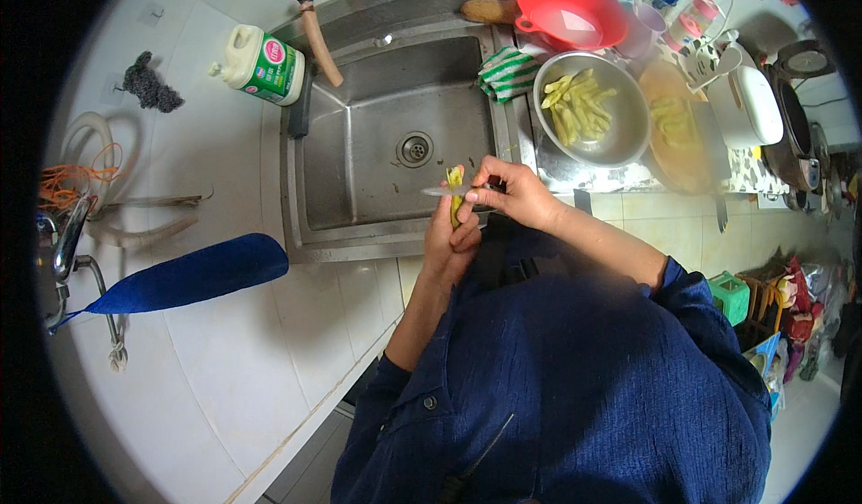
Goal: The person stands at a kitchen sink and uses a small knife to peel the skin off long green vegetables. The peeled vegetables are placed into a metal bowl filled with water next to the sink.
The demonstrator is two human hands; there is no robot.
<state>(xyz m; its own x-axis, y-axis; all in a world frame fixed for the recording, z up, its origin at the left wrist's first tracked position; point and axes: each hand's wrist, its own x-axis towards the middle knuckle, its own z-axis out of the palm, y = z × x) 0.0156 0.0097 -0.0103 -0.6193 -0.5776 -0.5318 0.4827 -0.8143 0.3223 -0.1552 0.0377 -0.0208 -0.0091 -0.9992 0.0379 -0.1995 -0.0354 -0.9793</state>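
Note:
My left hand (448, 241) grips a long yellow-green vegetable (454, 178), which looks like a pepper, upright over the front edge of the sink. Its top end appears cut or open. In my right hand (517, 193) is a small knife (439, 192), its blade lying across the vegetable; the fingers hide most of the handle. Several similar vegetables (580, 108) lie in a steel bowl (633, 130) right of the sink. More pieces (673, 121) rest on a wooden cutting board (683, 175), with a cleaver (710, 140) along its right side.
Below my hands is a steel sink (404, 194) with a drain (415, 149). A red basin (572, 9), a striped cloth (508, 74) and a loofah (488, 11) sit around its right side. A detergent jug (262, 65) stands left; a blue mesh bag (195, 271) hangs nearer.

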